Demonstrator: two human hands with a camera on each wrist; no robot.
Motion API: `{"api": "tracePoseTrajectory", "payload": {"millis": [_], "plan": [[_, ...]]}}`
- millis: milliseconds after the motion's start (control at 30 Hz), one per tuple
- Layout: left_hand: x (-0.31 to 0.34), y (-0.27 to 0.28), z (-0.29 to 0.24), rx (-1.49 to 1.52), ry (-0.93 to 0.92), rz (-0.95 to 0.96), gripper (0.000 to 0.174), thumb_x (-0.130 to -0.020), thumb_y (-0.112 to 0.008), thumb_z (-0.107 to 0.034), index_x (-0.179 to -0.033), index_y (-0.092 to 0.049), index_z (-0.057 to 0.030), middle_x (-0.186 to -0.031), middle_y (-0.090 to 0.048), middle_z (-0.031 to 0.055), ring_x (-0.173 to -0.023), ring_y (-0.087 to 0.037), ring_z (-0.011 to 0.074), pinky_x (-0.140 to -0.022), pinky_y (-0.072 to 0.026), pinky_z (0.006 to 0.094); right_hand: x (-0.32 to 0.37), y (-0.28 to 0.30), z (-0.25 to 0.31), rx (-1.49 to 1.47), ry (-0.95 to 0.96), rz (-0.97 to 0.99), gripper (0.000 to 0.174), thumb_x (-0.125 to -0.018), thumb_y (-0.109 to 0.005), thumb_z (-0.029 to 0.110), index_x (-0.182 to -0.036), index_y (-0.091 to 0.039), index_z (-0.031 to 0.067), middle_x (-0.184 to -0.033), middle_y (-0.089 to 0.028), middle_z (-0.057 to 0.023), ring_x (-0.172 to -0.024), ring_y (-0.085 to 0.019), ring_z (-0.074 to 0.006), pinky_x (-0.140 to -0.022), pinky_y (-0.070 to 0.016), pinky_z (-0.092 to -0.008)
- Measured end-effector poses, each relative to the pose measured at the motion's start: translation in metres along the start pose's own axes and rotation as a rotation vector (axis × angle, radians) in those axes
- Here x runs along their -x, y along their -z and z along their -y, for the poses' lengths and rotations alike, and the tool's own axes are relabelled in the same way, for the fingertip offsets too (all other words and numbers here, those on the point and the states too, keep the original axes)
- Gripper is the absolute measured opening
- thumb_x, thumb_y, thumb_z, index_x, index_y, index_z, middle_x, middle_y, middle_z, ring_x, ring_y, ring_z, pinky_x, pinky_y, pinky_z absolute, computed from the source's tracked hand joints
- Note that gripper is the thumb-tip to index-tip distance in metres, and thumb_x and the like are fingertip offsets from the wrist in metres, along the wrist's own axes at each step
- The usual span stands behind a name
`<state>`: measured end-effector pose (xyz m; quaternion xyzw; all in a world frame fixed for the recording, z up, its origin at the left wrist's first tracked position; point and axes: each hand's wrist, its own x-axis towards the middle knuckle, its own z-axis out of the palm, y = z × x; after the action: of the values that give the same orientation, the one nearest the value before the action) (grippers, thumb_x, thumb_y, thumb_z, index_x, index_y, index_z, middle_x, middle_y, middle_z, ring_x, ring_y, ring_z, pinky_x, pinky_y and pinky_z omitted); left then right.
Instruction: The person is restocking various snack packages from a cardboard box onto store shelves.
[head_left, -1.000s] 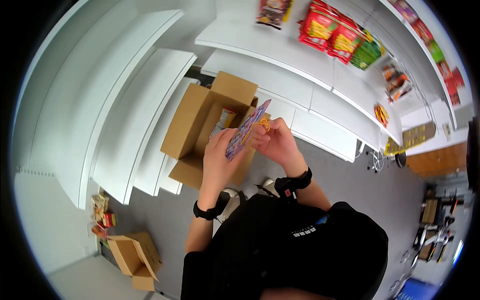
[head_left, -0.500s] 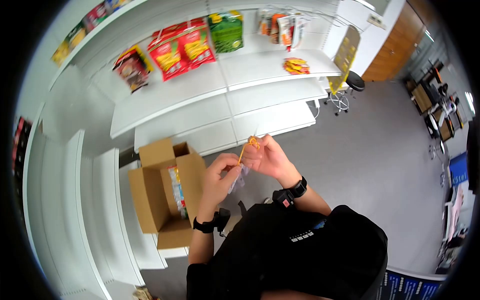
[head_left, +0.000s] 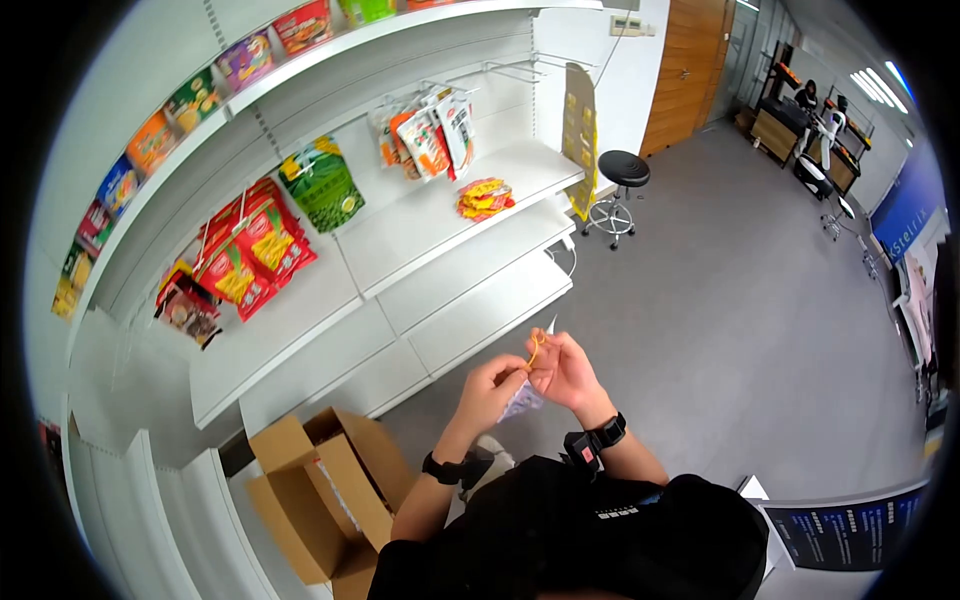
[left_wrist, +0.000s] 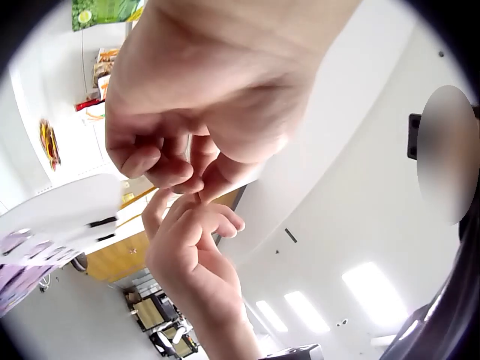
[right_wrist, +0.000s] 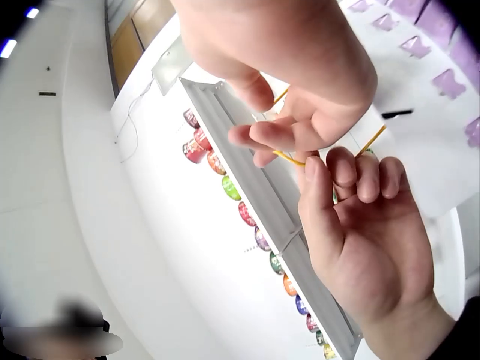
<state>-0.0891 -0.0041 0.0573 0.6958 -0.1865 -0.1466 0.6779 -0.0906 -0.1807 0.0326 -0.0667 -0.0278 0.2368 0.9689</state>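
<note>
Between the two hands runs a thin yellow cord (head_left: 537, 350) (right_wrist: 291, 159). My left hand (head_left: 487, 393) (left_wrist: 210, 82) (right_wrist: 375, 247) pinches it between thumb and fingertips, the other fingers curled. My right hand (head_left: 568, 375) (left_wrist: 199, 262) (right_wrist: 285, 60) has the cord looped at its bent fingers, its fingertips close to the left ones. A white-and-purple patterned flat item (head_left: 523, 402) (left_wrist: 45, 251) (right_wrist: 427, 90) hangs from the cord below the hands, partly hidden by them in the head view.
An open cardboard box (head_left: 290, 510) stands at lower left beside white shelves (head_left: 470, 330). Red snack bags (head_left: 255, 250), a green bag (head_left: 322, 185) and other packets hang above. A black stool (head_left: 623, 170) is beyond the shelf end, and a dark display panel (head_left: 850, 530) is at lower right.
The head view has turned, bringing the stool and more room into sight. The patterned item, earlier held up by the left hand, now hangs lower, and both hands are at the cord.
</note>
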Motion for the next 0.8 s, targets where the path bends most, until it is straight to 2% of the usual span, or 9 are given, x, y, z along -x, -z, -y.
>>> {"api": "tracePoseTrajectory", "payload": {"millis": [67,100,300,400,533,567,667,700,800], "plan": [[-0.028,-0.004,0.012,-0.018,-0.035,0.004,0.012,-0.087,-0.058,-0.009,-0.095,-0.063,-0.0015,-0.075,-0.060,0.0002,-0.069,-0.051,0.0048,-0.061,-0.0413,0.0210,-0.001,0.009,0.019,-0.050,0.001,-0.059,0.031,-0.087,-0.049,0.014,-0.114,-0.053,0.0022,-0.103,-0.065,-0.0073,-0.072,-0.056,-0.0129,-0.066,-0.0463,-0.0253],[-0.041,-0.006,0.015,-0.045,0.021,0.016,0.013,-0.087,-0.059,-0.010,-0.095,-0.063,-0.0001,-0.076,-0.061,0.0004,-0.069,-0.052,0.0051,-0.062,-0.0422,0.0213,-0.003,0.009,0.026,-0.041,0.023,-0.106,0.037,-0.087,-0.048,0.012,-0.122,-0.047,0.0003,-0.105,-0.064,-0.0080,-0.071,-0.055,-0.0121,-0.061,-0.0455,-0.0233],[-0.123,-0.020,0.039,0.043,-0.022,0.119,0.014,-0.088,-0.058,-0.009,-0.097,-0.063,0.0019,-0.084,-0.062,0.0008,-0.077,-0.054,0.0053,-0.068,-0.0431,0.0204,-0.021,0.021,0.077,0.261,0.282,-0.358,0.030,-0.088,-0.048,0.006,-0.117,-0.051,0.0014,-0.106,-0.063,-0.0124,-0.071,-0.058,-0.0128,-0.063,-0.0489,-0.0251],[-0.165,-0.023,0.046,0.092,-0.015,0.168,0.015,-0.089,-0.058,-0.009,-0.096,-0.063,0.0024,-0.085,-0.063,0.0018,-0.078,-0.055,0.0059,-0.070,-0.0443,0.0209,-0.034,0.031,0.105,0.342,0.357,-0.402,0.025,-0.090,-0.047,0.005,-0.114,-0.053,0.0018,-0.106,-0.063,-0.0137,-0.071,-0.059,-0.0139,-0.064,-0.0503,-0.0253],[-0.219,-0.021,0.028,0.155,0.010,0.259,0.015,-0.089,-0.058,-0.009,-0.096,-0.063,0.0030,-0.087,-0.064,0.0036,-0.079,-0.057,0.0066,-0.070,-0.0454,0.0214,-0.068,0.044,0.144,0.558,0.445,-0.504,0.022,-0.093,-0.048,0.012,-0.111,-0.055,0.0000,-0.097,-0.063,-0.0075,-0.069,-0.059,-0.0104,-0.063,-0.0498,-0.0237],[-0.234,-0.022,0.036,0.181,0.006,0.277,0.016,-0.089,-0.058,-0.009,-0.097,-0.063,0.0032,-0.086,-0.065,0.0037,-0.078,-0.058,0.0069,-0.070,-0.0457,0.0218,-0.075,0.048,0.151,0.595,0.474,-0.561,0.022,-0.094,-0.051,0.017,-0.107,-0.058,-0.0001,-0.091,-0.062,-0.0045,-0.070,-0.059,-0.0086,-0.063,-0.0493,-0.0227],[-0.268,-0.027,0.044,0.149,-0.006,0.290,0.015,-0.089,-0.058,-0.009,-0.097,-0.063,0.0024,-0.083,-0.064,0.0024,-0.075,-0.057,0.0066,-0.068,-0.0453,0.0215,-0.095,0.049,0.174,0.764,0.514,-0.694,0.026,-0.093,-0.053,0.023,-0.104,-0.060,0.0000,-0.088,-0.063,-0.0031,-0.072,-0.059,-0.0085,-0.066,-0.0483,-0.0224],[-0.277,-0.025,0.034,0.112,-0.005,0.279,0.014,-0.089,-0.057,-0.008,-0.097,-0.064,0.0011,-0.079,-0.063,0.0002,-0.070,-0.054,0.0054,-0.063,-0.0429,0.0204,-0.102,0.045,0.183,0.803,0.507,-0.725,0.027,-0.092,-0.055,0.025,-0.100,-0.062,-0.0001,-0.085,-0.064,-0.0030,-0.072,-0.059,-0.0082,-0.066,-0.0478,-0.0223],[-0.309,-0.014,0.027,0.060,0.005,0.296,0.014,-0.089,-0.057,-0.008,-0.097,-0.064,0.0002,-0.076,-0.060,-0.0016,-0.066,-0.050,0.0041,-0.059,-0.0397,0.0192,-0.128,0.033,0.211,0.997,0.472,-0.825,0.027,-0.092,-0.056,0.025,-0.098,-0.064,-0.0008,-0.085,-0.065,-0.0040,-0.071,-0.058,-0.0087,-0.067,-0.0480,-0.0230]]}}
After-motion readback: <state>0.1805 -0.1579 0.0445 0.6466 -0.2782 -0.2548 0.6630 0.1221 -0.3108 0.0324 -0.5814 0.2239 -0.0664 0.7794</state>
